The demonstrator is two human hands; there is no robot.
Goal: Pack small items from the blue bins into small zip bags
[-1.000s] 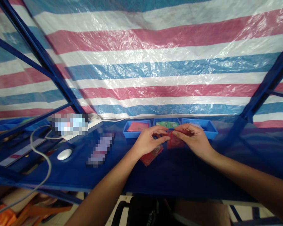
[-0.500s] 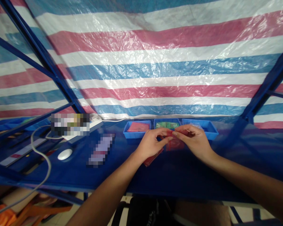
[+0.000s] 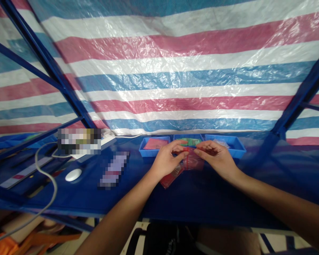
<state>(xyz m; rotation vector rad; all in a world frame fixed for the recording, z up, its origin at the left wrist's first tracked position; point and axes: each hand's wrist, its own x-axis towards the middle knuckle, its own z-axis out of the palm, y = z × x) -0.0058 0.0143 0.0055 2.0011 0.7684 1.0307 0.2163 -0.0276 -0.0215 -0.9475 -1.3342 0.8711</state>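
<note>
A small translucent red zip bag hangs between my hands, above the blue table. My left hand pinches its upper left edge between thumb and fingertips. At its upper right corner, the thumb and fingers of my right hand are closed on it. Below my left hand, another red bag lies on the tabletop, partly covered by the hand; something brownish shows at its upper end, too unclear to name.
Behind my hands stand three blue bins: one with pink-red bags, one with green packets, one with clear bags. To the left lie a white mouse, a blurred-out flat object and a grey cable. Striped sheeting hangs behind.
My hands have drawn a little apart, the left one shifting left. More of the red zip bag shows between them, and more of the bag lying on the table is uncovered.
</note>
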